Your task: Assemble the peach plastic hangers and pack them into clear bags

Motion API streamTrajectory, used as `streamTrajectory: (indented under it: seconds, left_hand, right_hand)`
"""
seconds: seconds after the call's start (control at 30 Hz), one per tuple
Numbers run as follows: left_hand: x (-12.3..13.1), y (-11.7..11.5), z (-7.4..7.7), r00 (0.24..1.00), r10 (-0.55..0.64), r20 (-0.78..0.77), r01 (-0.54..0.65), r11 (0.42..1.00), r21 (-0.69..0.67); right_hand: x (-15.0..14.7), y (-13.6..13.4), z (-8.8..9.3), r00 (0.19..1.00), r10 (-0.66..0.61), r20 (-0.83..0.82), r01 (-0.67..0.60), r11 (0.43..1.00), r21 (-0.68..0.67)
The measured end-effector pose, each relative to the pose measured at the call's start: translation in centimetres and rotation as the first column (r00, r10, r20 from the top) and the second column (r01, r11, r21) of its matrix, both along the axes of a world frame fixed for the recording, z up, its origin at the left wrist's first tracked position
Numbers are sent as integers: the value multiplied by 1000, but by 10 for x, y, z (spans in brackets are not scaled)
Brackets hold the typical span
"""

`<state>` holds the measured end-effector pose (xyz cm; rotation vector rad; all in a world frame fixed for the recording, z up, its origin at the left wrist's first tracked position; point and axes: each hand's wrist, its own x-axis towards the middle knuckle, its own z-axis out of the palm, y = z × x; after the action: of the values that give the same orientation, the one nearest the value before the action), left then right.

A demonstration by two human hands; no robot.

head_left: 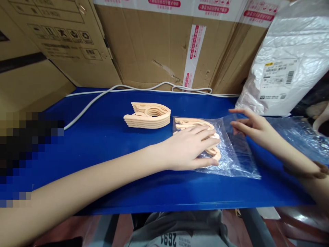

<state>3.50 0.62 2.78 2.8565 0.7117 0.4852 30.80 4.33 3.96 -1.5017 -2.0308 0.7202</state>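
Observation:
My left hand (191,147) lies flat with spread fingers on a clear plastic bag (231,161). Inside that bag are beige folding hangers (216,151), partly covered by the hand. Over the bag's right end is my right hand (248,123), its index finger stretched out and the others loosely bent, with nothing visible in it. Whether its fingertips touch the plastic I cannot tell. A neat stack of several beige folding hangers (149,120) sits on the blue table to the left of the bag.
Cardboard boxes (154,44) line the back of the blue table (115,188). A white cable (89,111) runs along their base. At the back right leans a white shipping bag (280,75), with more clear plastic (290,133) below it. The far left is pixelated.

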Motion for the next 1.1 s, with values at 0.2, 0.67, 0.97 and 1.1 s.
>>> streamTrajectory:
  seconds: [0.2,0.67,0.97,1.1]
  left_hand:
    - [12,5,-4,1000,-14,26,12,997,81]
    - [20,-10,-18,948,-249,198,84,797,598]
    - [9,-26,-13,974,-222,40,133,707,695]
    - [17,-34,-15,993,94,-78,-5,671,741]
  right_hand:
    - [-39,8,14,977,92,-194,-77,993,85]
    - [-55,-2,2,926,370,77,-378,901,214]
    - [-59,-14,-19,747,417,518,-584,785,209]
    - [-58,20,-22,768,396,503,-555,804,214]
